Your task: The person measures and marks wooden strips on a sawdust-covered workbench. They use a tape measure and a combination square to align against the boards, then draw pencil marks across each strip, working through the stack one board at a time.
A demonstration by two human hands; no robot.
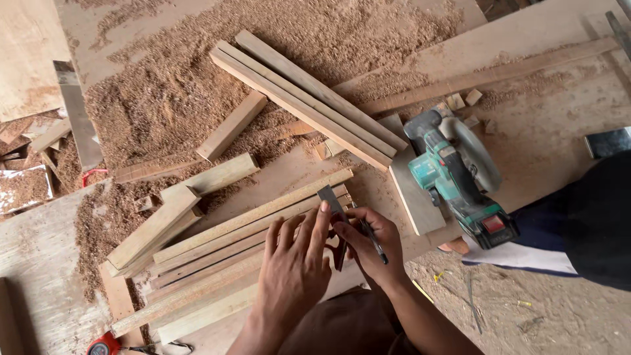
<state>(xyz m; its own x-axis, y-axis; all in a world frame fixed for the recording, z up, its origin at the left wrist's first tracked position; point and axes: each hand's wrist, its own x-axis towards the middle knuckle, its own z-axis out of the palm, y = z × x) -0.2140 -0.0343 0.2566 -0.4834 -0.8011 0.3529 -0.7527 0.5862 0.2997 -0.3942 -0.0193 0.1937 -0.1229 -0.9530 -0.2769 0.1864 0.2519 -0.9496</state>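
Left hand: we saw the left hand (pixel 294 263) laid palm-down on the slats, fingers spread a little, the index fingertip pressing on the metal blade of a try square (pixel 333 209).
Right hand: the right hand (pixel 368 244) was curled and pinching a dark pencil (pixel 373 238) between thumb and fingers; it lay just beside the left hand, touching the square.
Try square: its blade lay across the upper ends of the slats, its darker stock under the 2 hands, mostly hidden.
Slats: a row of long wooden slats (pixel 223 263) lay side by side, slanting from lower left up to the hands.
Saw: a teal cordless circular saw (pixel 457 177) rested on a short board (pixel 411 184), just beyond the right hand.
Other wood: 3 longer strips (pixel 309 98) lay in a bundle above, on thick sawdust (pixel 164 85).
Tape measure: a red tape measure (pixel 98 345) showed at the lower edge.
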